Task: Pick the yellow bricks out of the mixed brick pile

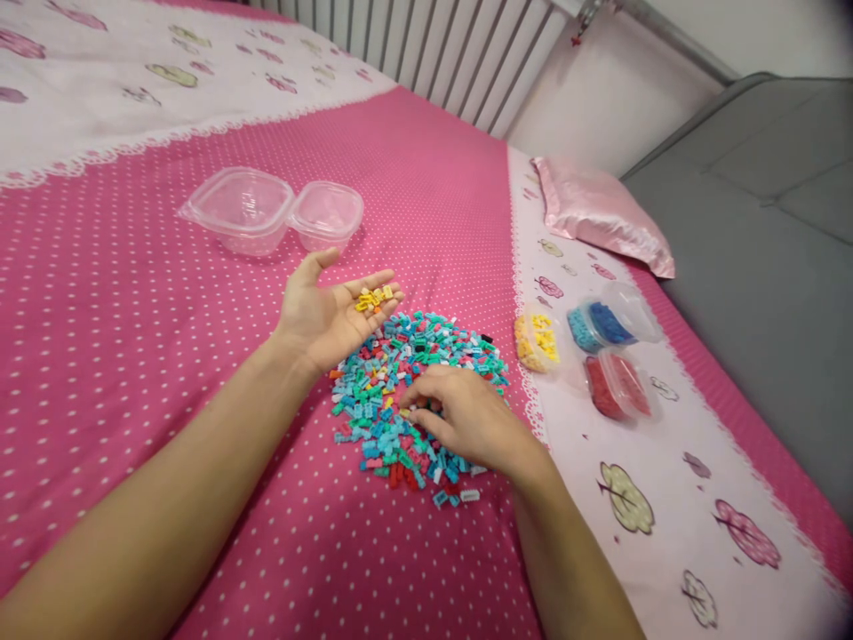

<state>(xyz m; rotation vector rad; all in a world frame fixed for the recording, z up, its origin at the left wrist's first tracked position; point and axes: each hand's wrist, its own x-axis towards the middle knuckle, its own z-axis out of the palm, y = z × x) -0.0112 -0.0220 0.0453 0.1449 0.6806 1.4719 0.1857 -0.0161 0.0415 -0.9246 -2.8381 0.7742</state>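
A pile of small mixed-colour bricks (413, 391) lies on the pink dotted bedspread (133, 356). My left hand (326, 311) is held palm up just left of the pile, with several yellow bricks (373, 298) resting on its fingers. My right hand (466, 418) rests palm down on the pile, its fingertips pinched among the bricks; what they hold is hidden. To the right stand three small clear tubs: one with yellow bricks (537, 340), one with blue bricks (603, 324), one with red bricks (619, 387).
Two empty clear tubs (273, 212) sit side by side farther back on the left. A pink satin pillow (600, 213) lies at the right rear. A grey sofa (766, 267) borders the bed on the right, a radiator (440, 49) behind.
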